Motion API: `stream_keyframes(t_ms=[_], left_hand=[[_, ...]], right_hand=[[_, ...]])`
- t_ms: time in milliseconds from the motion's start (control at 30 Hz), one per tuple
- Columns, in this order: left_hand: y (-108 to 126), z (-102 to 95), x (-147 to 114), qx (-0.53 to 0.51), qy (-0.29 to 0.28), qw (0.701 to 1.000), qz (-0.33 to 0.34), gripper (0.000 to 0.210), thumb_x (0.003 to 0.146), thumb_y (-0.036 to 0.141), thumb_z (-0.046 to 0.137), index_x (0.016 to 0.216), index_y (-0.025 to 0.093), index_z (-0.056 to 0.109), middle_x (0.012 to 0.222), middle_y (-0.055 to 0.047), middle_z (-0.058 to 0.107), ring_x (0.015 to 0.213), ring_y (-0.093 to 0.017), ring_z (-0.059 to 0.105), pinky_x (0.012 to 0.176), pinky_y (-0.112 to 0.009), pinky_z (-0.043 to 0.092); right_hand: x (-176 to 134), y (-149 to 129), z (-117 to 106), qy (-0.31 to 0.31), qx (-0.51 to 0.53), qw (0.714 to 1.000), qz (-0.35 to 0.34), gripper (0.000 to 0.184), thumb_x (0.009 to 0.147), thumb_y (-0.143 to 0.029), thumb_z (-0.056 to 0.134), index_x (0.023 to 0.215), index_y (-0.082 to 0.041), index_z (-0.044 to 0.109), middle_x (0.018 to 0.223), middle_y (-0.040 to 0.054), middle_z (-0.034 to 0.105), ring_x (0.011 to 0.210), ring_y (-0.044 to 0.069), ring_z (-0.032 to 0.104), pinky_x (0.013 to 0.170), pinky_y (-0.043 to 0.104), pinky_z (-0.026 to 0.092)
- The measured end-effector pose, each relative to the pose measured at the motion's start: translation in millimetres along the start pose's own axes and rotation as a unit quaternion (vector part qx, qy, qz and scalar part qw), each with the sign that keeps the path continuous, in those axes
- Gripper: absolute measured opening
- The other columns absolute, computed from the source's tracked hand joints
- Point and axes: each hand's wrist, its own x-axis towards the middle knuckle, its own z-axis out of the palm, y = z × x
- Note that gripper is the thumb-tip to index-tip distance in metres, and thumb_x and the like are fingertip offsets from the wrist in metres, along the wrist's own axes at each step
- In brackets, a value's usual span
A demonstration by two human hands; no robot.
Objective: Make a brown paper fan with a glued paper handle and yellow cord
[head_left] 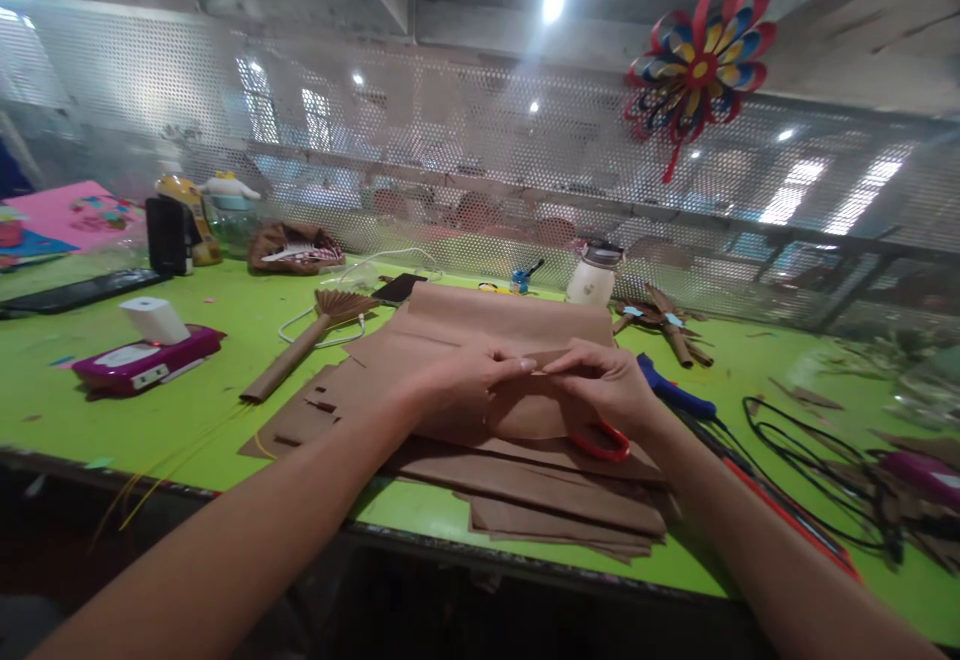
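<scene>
Between them, my left hand (476, 375) and my right hand (604, 380) pinch a piece of brown kraft paper (529, 412), with thumbs and forefingers close together at its upper edge. Beneath both hands lies a stack of larger brown paper sheets (517, 318), some overhanging towards the table's front edge. A red scissors handle (606, 443) shows just under my right hand; the blades are hidden. Left of the stack rests a rolled brown paper stem (289, 355) with a pleated, fanned end. Several small cut slots mark a sheet near my left forearm.
On the green table (184, 430) are a purple power strip (146, 360) with a white plug, a black phone (82, 290) and a white bottle (592, 275). To the right lie a blue-handled tool (679, 390) and a looped black cable (806, 450). A perforated metal screen (450, 140) stands behind.
</scene>
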Motion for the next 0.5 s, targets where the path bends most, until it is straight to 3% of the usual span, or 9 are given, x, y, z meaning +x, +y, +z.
stream_keyframes(t_ms=[233, 500], left_hand=[[-2.6, 3.0, 4.8, -0.019, 0.018, 1.0, 0.005, 0.029, 0.072, 0.042, 0.061, 0.067, 0.014, 0.067, 0.059, 0.0, 0.055, 0.057, -0.011, 0.043, 0.056, -0.023, 0.033], [-6.0, 1.6, 4.9, 0.048, 0.056, 0.997, 0.031, 0.03, 0.077, 0.041, 0.056, 0.063, 0.016, 0.064, 0.053, 0.002, 0.045, 0.051, -0.009, 0.034, 0.05, -0.024, 0.025]], right_hand=[[-1.1, 2.0, 3.0, 0.02, -0.032, 0.999, -0.002, 0.006, 0.071, -0.026, 0.069, 0.073, -0.021, 0.072, 0.068, 0.0015, 0.06, 0.063, 0.013, 0.053, 0.059, 0.027, 0.042], [0.5, 11.2, -13.8, -0.045, 0.003, 0.995, 0.089, 0.026, 0.07, -0.02, 0.056, 0.091, -0.018, 0.072, 0.084, 0.0036, 0.066, 0.082, 0.02, 0.057, 0.076, 0.033, 0.044]])
